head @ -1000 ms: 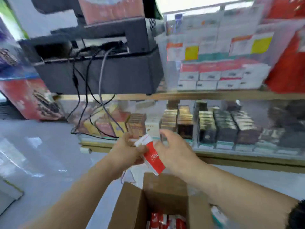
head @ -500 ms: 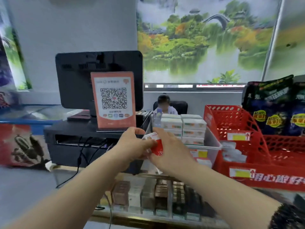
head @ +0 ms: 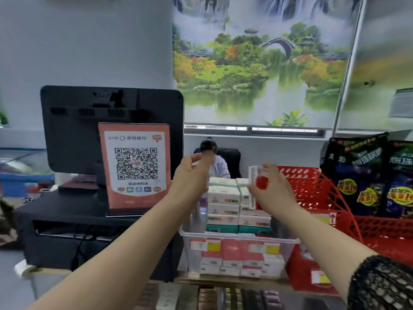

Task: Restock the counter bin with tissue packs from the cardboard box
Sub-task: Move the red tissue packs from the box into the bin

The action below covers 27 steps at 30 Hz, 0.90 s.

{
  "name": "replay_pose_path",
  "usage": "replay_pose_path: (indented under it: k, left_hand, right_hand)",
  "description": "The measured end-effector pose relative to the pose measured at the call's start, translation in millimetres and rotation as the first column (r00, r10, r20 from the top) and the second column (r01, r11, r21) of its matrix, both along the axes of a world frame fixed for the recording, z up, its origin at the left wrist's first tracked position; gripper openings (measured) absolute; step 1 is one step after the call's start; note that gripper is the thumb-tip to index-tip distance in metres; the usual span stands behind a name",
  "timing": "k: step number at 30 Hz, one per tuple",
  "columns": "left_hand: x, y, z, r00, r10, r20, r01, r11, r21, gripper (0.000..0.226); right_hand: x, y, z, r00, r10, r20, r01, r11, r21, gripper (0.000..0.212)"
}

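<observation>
A clear plastic counter bin (head: 240, 238) stands on the counter, with stacked white tissue packs (head: 223, 196) at its back and red-and-white packs (head: 232, 256) along its front. My right hand (head: 271, 191) holds a red-and-white tissue pack (head: 257, 182) upright above the bin's right rear. My left hand (head: 192, 175) hovers over the bin's left rear, fingers apart and holding nothing. The cardboard box is out of view.
A black monitor (head: 89, 121) with an orange QR-code sign (head: 135, 166) stands left of the bin on a black cash drawer (head: 67, 222). A red mesh basket (head: 335, 211) with dark snack bags (head: 366, 175) sits right. A person sits behind the counter.
My view rose from the cardboard box up to the counter. Both hands held the pack together; now my left hand has let go and the right holds it alone over the bin.
</observation>
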<state>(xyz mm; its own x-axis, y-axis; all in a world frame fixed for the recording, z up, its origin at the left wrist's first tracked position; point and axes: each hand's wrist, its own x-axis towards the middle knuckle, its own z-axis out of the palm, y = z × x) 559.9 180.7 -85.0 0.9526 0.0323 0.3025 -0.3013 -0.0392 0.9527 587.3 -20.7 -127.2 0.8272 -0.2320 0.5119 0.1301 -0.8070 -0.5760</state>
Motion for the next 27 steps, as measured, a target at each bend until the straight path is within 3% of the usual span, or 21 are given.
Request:
replay_pose_path:
  k: [4,9,12,15,22,27]
  left_hand:
    - [8.1,10.9,-6.1,0.999,-0.041,0.013,0.042,0.999,-0.034,0.029]
    - [14.4,19.8,-13.2,0.996,-0.090,0.011,0.090,0.995,-0.033,0.015]
    - [15.6,21.3,-16.6,0.992,-0.124,0.009,0.125,0.991,-0.041,0.013]
    - [14.2,22.5,-21.2,0.986,-0.169,0.009,0.170,0.984,-0.046,0.014]
    - [15.1,29.6,-26.2,0.984,-0.177,-0.021,0.176,0.984,-0.025,0.015]
    - [18.0,31.4,-30.3,0.986,-0.165,-0.038,0.164,0.986,-0.023,0.017]
  right_hand:
    - [18.7,-16.7,-35.9,0.970,-0.104,-0.218,0.089,0.993,-0.076,0.061]
    - [30.3,-18.3,-69.5,0.823,-0.255,-0.508,0.094,0.942,-0.322,0.062]
    - [38.7,-18.3,-69.6,0.729,-0.313,-0.609,0.084,0.924,-0.374,0.062]
    - [46.9,-18.6,-68.7,0.657,-0.390,-0.645,0.047,0.875,-0.481,0.058]
    - [57.9,-12.5,-78.5,0.588,-0.524,-0.616,-0.007,0.759,-0.651,0.038]
    - [60.1,-15.1,-80.2,0.534,-0.506,-0.677,-0.034,0.788,-0.615,0.031]
